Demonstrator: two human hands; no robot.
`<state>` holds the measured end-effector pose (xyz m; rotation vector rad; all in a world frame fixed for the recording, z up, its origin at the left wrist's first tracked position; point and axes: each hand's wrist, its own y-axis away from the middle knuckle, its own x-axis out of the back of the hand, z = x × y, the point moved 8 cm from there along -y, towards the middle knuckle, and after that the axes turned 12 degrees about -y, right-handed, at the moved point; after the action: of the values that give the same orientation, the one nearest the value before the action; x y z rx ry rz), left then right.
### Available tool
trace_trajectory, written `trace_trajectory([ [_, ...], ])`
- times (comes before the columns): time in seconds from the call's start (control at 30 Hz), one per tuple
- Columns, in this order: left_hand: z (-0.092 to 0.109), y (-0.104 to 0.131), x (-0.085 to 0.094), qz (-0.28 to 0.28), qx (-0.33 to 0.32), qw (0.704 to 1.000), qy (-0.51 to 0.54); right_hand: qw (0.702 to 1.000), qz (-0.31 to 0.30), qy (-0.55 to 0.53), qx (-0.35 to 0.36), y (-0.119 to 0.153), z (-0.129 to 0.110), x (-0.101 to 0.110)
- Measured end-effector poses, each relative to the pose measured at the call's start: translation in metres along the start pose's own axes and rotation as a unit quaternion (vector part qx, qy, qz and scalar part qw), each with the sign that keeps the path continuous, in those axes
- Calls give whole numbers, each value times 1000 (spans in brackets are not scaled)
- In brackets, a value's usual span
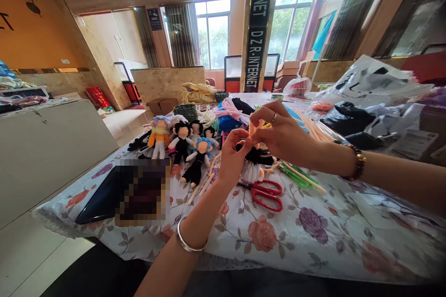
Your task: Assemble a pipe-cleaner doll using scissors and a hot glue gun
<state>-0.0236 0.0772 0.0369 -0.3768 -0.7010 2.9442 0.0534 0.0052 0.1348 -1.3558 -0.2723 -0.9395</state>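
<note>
My left hand (232, 160) and my right hand (278, 132) meet in front of me above the table, fingers pinched together. Between the fingertips is a small peach-coloured fuzzy piece (256, 127), which looks like bent chenille stem; much of it is hidden by the fingers. Below the hands lie red-handled scissors (266, 193), their blades partly covered. Just behind the left wrist are loose peach chenille stems (204, 187). Several finished-looking chenille dolls stand or lean to the left, among them a blue-haired doll (200, 160) and an orange-clad doll (159, 137).
A dark tablet (104, 192) rests at the table's left, beside a blurred-out patch. Bundles of coloured stems (233, 110) and a dark green basket (186, 111) sit behind the dolls. Green packaging (296, 176) lies right of the scissors. Plastic bags (369, 83) pile up at the right.
</note>
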Motion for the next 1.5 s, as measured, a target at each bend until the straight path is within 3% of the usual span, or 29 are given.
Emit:
trace_trajectory([
  [0.37, 1, 0, 2, 28, 10, 1000, 0, 995, -78, 38, -54, 4, 13, 2],
  [0.7, 7, 2, -3, 3, -4, 1000, 1, 996, -42, 11, -76, 6, 14, 1],
  [1.0, 2, 3, -10, -41, 27, 998, 37, 998, 28, -39, -28, 9, 6, 3],
  [1.3, 0, 4, -20, -65, 88, 991, 79, 984, 24, -64, -166, 30, 40, 13],
  [1.5, -9, 1, -17, -57, 92, 992, 72, 911, 122, -243, -311, 64, 67, 22],
])
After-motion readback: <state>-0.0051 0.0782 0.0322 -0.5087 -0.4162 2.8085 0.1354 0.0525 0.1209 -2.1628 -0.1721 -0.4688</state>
